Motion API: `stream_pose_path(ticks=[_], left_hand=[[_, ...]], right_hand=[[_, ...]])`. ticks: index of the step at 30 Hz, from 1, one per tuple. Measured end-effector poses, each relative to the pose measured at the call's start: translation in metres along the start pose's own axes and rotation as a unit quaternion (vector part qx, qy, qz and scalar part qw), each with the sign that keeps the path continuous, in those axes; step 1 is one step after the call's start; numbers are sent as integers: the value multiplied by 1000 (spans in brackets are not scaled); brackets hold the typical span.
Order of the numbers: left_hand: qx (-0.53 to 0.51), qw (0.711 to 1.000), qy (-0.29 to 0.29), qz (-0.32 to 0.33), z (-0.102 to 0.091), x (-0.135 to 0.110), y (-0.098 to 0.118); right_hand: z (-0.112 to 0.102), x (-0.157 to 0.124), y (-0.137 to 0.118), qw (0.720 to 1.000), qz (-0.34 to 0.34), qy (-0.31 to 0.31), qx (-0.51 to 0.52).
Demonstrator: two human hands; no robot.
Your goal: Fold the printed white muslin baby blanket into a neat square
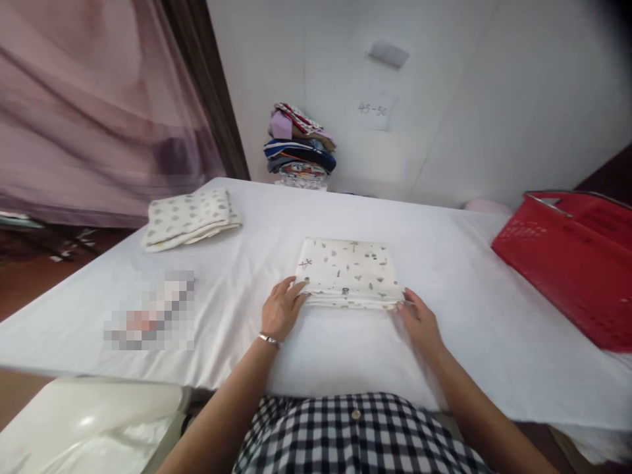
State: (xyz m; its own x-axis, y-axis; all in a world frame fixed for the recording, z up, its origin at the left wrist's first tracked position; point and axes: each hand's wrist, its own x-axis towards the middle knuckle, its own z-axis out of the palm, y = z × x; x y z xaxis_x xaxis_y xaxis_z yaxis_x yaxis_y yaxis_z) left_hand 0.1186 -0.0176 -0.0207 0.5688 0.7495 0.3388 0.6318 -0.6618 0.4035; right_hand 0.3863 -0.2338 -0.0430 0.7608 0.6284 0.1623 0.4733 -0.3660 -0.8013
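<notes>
A cream cloth (349,266) printed with small plants and figures lies folded into a flat rectangle on the white-covered table, its layered edge towards me. My left hand (282,308) is closed on the near left corner, fingers on top and thumb along the front edge. At the near right corner my right hand (419,321) is closed on the cloth, with the fingertips partly hidden against the edge. To the far left lies a second folded cloth (190,216), white with grey drop-shaped prints.
A red basket (567,263) with a metal handle stands on the right. Folded clothes (300,148) are piled beyond the far edge by the wall. A blurred-out item (153,313) lies on the left of the white tablecloth (237,355). A pale chair (93,421) is at lower left.
</notes>
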Motion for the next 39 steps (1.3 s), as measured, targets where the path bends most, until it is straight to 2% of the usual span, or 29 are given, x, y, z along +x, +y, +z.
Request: stream_pose_path(ticks=[4, 10, 18, 23, 28, 34, 39], left_hand=[[-10, 1000, -9, -24, 2, 3, -1], [7, 1000, -9, -7, 0, 1, 1], [-5, 1000, -6, -18, 2, -1, 5], [-5, 999, -17, -35, 3, 2, 5], [-2, 999, -17, -32, 4, 2, 4], [6, 999, -13, -33, 8, 2, 2], [8, 1000, -6, -17, 8, 1, 1]], right_hand=[[1, -1, 1, 1000, -6, -19, 23], [2, -2, -6, 999, -29, 13, -13], [1, -3, -19, 997, -53, 15, -45], [2, -1, -25, 997, -37, -11, -63], [2, 0, -27, 1000, -11, -10, -9], [-1, 0, -40, 998, -7, -5, -61], [5, 7, -39, 1000, 20, 0, -24]])
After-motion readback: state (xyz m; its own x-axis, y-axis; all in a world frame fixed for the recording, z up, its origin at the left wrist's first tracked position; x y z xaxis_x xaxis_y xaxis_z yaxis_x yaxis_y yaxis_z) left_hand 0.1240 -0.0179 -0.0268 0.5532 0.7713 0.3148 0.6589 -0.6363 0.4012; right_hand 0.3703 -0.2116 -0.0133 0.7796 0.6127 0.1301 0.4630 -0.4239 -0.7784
